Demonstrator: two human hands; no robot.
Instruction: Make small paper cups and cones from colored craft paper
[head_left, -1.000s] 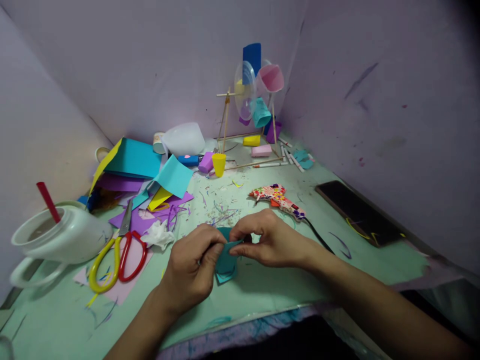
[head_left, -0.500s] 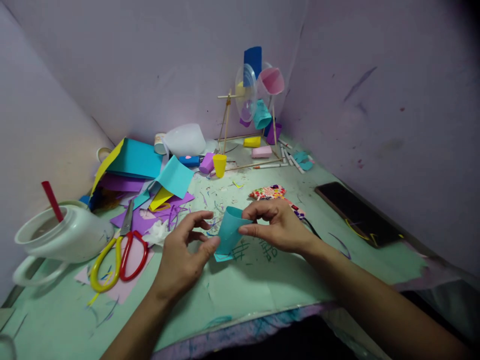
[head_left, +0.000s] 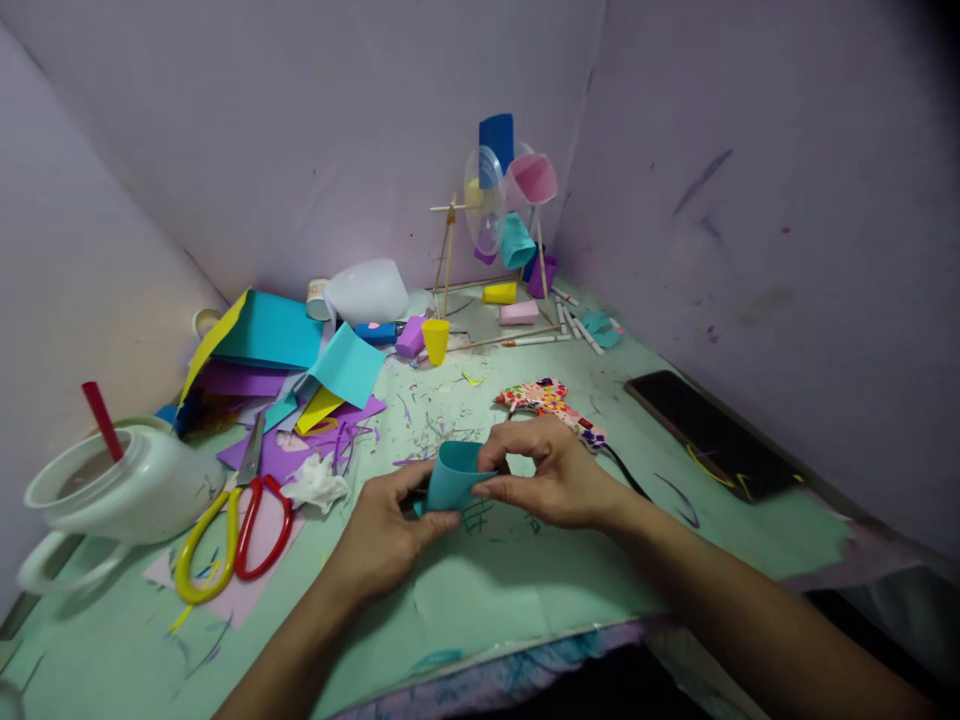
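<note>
A light-blue paper cup (head_left: 453, 482), rolled from a sheet and open at the top, is between my two hands in the middle of the head view. My left hand (head_left: 397, 525) grips its lower left part, thumb in front and fingers behind. With thumb and fingertips, my right hand (head_left: 551, 472) pinches the right side of its rim. Just beyond my right hand lies a flower-patterned glue gun (head_left: 551, 403) with a black cord. To the left are scissors (head_left: 247, 510) with one yellow and one red handle, lying with blades partly crossed.
A white jug-like container (head_left: 142, 490) with a red stick stands at left. Coloured paper (head_left: 270, 330) is piled behind the scissors. At the back, a stick frame (head_left: 448, 250) carries a wheel with paper cups. A yellow cup (head_left: 436, 342) stands before it. A phone (head_left: 705, 430) lies at right.
My left hand has closed in from beside the cup and now grips its lower part. My right hand still pinches the rim. The view has shifted slightly.
</note>
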